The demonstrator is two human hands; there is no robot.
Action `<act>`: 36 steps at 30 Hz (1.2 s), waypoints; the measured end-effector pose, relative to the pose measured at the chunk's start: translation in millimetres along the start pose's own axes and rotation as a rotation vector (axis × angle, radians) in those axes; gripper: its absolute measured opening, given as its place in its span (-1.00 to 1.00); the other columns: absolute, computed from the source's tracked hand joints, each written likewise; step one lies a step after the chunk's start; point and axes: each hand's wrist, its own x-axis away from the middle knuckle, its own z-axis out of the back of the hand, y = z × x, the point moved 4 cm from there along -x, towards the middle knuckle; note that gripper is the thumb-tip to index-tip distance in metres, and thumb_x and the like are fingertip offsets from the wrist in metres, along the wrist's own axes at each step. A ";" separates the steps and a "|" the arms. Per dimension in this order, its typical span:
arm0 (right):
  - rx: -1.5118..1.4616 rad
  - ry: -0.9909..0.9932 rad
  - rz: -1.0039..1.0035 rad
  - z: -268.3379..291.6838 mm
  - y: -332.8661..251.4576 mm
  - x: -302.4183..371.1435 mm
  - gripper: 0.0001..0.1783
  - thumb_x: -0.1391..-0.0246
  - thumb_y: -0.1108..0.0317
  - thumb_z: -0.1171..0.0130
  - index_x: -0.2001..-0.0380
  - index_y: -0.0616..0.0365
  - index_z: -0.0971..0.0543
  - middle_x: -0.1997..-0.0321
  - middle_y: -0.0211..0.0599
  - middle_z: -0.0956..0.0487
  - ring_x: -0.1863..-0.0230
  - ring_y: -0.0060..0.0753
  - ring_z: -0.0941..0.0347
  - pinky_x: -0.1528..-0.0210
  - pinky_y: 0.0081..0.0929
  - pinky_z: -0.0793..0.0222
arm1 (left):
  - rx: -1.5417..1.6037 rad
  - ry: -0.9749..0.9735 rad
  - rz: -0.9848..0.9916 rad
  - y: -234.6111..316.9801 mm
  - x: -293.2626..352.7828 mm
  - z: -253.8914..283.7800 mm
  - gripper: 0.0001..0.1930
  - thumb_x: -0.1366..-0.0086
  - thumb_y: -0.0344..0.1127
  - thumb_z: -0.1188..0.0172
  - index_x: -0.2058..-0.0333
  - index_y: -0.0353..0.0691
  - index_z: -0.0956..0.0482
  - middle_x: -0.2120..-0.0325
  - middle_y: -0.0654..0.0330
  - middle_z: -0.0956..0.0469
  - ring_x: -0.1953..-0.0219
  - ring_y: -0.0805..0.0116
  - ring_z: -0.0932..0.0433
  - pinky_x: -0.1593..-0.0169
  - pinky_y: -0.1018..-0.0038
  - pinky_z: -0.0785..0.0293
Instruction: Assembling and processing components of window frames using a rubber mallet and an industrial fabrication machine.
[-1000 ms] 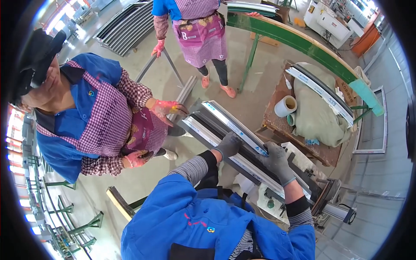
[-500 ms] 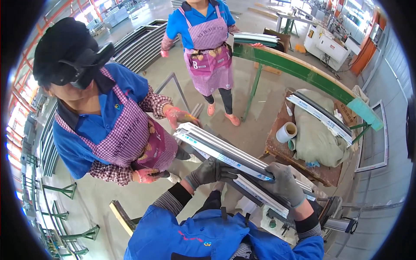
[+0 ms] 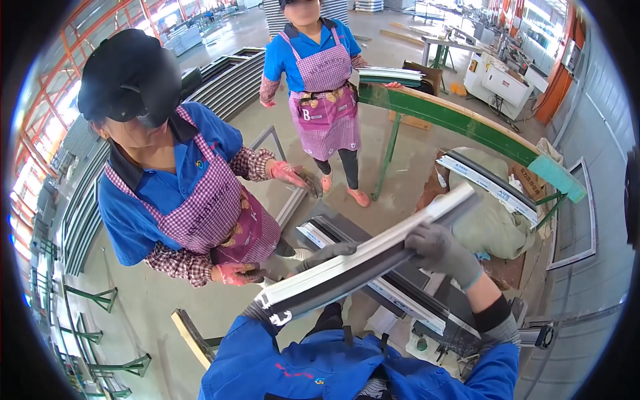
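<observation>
A long white and dark grey window-frame profile [image 3: 360, 260] is raised in front of me, slanting from lower left to upper right. My right hand [image 3: 443, 252], in a grey glove, grips its dark side near the far end. My left hand [image 3: 327, 255], also gloved, is wrapped round the near half; the profile hides most of it. Beneath lies another white and dark profile [image 3: 407, 300] with a blue-marked film, resting on a dark narrow surface [image 3: 333, 220]. To the left stands a co-worker in a checked apron, whose pink-gloved hand [image 3: 290, 175] is apart from the profile.
A second person [image 3: 323, 80] stands behind, beside a green beam [image 3: 460, 113] with stacked profiles [image 3: 390, 75]. At right, a cloth-covered heap [image 3: 480, 223] sits near one more profile [image 3: 490, 183]. A wooden-topped rail [image 3: 190, 337] is at lower left.
The profile in my hands has been lifted off the one below and swung, its right end rising and its left end coming nearer. The left co-worker's hand has come away from its end.
</observation>
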 end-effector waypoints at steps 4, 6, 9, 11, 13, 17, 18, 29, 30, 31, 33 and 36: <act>0.181 0.306 -0.039 -10.9 30.8 -22.2 -0.48 0.10 0.54 -0.34 -0.03 0.17 -0.63 -0.17 0.02 -0.64 -0.08 0.05 -0.65 -0.18 -0.06 -0.56 | -0.503 0.332 0.655 -14.1 1.3 9.3 -0.49 -0.48 -0.29 -0.23 -0.33 -0.38 -0.50 -0.24 0.04 -0.59 -0.28 0.31 -0.55 -0.35 0.35 -0.47; -0.015 0.423 -0.227 -36.7 48.2 -23.9 -0.47 0.04 0.55 -0.31 -0.09 0.20 -0.62 -0.15 0.04 -0.65 -0.05 0.09 -0.66 -0.16 -0.09 -0.56 | 0.024 0.667 0.809 -39.5 -11.3 -6.0 -0.33 -0.39 -0.24 -0.31 -0.40 -0.40 -0.40 -0.20 0.07 -0.59 -0.19 0.37 -0.58 -0.28 0.38 -0.52; -0.530 0.504 -0.490 -58.3 58.2 -19.5 -0.47 -0.17 0.47 -0.23 -0.23 0.29 -0.56 -0.05 0.17 -0.70 -0.03 0.21 -0.69 -0.11 -0.11 -0.58 | -0.129 0.745 0.623 -68.9 -13.0 -35.6 -0.14 -0.33 -0.20 -0.36 -0.50 -0.41 -0.22 -0.20 0.08 -0.56 -0.20 0.30 -0.57 -0.30 0.33 -0.50; -0.448 0.469 -0.659 -82.1 66.1 -20.4 -0.52 -0.28 0.33 -0.21 -0.22 0.29 -0.58 0.01 0.24 -0.72 -0.07 0.23 -0.69 -0.12 -0.05 -0.56 | -0.215 0.795 0.510 -103.4 9.4 -49.2 -0.05 -0.32 -0.22 -0.39 -0.56 -0.38 -0.10 -0.28 0.07 -0.49 -0.28 0.26 -0.48 -0.36 0.29 -0.44; -0.402 0.456 -0.753 -86.2 62.9 -16.2 -0.56 -0.31 0.25 -0.19 -0.16 0.28 -0.62 0.01 0.28 -0.73 -0.08 0.28 -0.68 -0.15 0.03 -0.54 | -0.275 0.842 0.507 -113.7 14.2 -85.2 0.01 -0.34 -0.21 -0.41 -0.60 -0.32 0.00 -0.35 0.08 -0.40 -0.34 0.28 -0.40 -0.40 0.29 -0.39; -0.216 0.300 -0.810 -128.8 87.8 12.9 -0.67 -0.33 0.25 -0.20 -0.02 0.25 -0.67 0.10 0.24 -0.73 0.01 0.34 -0.68 -0.06 0.05 -0.57 | -0.190 0.794 0.809 -124.1 38.6 -134.7 0.04 -0.37 -0.25 -0.46 -0.60 -0.29 0.08 -0.24 0.03 -0.47 -0.12 0.29 -0.60 0.02 0.34 -0.70; -0.175 0.314 -0.684 -133.1 82.2 17.5 -0.71 -0.34 0.29 -0.18 0.02 0.26 -0.66 0.12 0.23 -0.72 0.04 0.31 -0.68 -0.02 0.02 -0.57 | -0.157 0.791 0.806 -120.8 44.7 -132.4 -0.01 -0.39 -0.26 -0.45 -0.58 -0.31 0.04 -0.17 0.01 -0.52 -0.04 0.28 -0.64 0.13 0.35 -0.72; -0.184 0.024 -0.435 -215.5 46.3 26.5 -0.76 -0.37 0.29 -0.19 0.03 0.19 -0.63 0.16 0.15 -0.71 0.09 0.26 -0.68 0.05 0.07 -0.58 | 0.152 1.100 1.077 -134.7 146.9 -63.7 -0.47 -0.53 0.05 -0.33 -0.10 -0.36 -0.54 0.09 0.04 -0.74 0.18 0.23 -0.80 0.02 0.32 -0.80; -0.148 0.006 -0.415 -226.2 49.9 28.2 -0.76 -0.39 0.25 -0.18 0.01 0.14 -0.61 0.16 0.10 -0.73 0.11 0.23 -0.70 0.06 0.09 -0.59 | 0.153 1.098 1.083 -137.0 152.2 -60.6 -0.47 -0.53 0.05 -0.33 -0.10 -0.36 -0.54 0.09 0.04 -0.74 0.18 0.23 -0.80 0.02 0.32 -0.80; -0.148 0.007 -0.421 -234.6 54.9 32.3 -0.76 -0.39 0.25 -0.18 0.01 0.14 -0.61 0.16 0.10 -0.73 0.11 0.23 -0.70 0.06 0.09 -0.59 | 0.155 1.103 1.097 -141.1 156.4 -58.4 -0.47 -0.52 0.05 -0.33 -0.08 -0.38 -0.55 0.10 0.04 -0.74 0.18 0.21 -0.80 0.00 0.31 -0.80; -0.148 -0.002 -0.384 -245.0 57.6 33.8 -0.75 -0.39 0.23 -0.18 0.01 0.14 -0.59 0.17 0.07 -0.73 0.13 0.22 -0.70 0.06 0.08 -0.60 | 0.158 1.109 1.115 -144.9 162.3 -53.4 -0.47 -0.52 0.05 -0.33 -0.07 -0.39 -0.57 0.10 0.05 -0.75 0.17 0.20 -0.80 -0.01 0.31 -0.80; -0.122 -0.232 -0.490 -254.9 57.2 28.9 -0.69 -0.39 0.23 -0.18 -0.08 0.15 -0.62 0.11 0.10 -0.70 0.03 0.22 -0.67 -0.06 0.04 -0.58 | 0.122 1.090 1.241 -143.9 173.5 -45.3 -0.45 -0.53 0.09 -0.30 -0.04 -0.41 -0.60 0.16 0.05 -0.76 0.18 0.20 -0.80 0.04 0.31 -0.81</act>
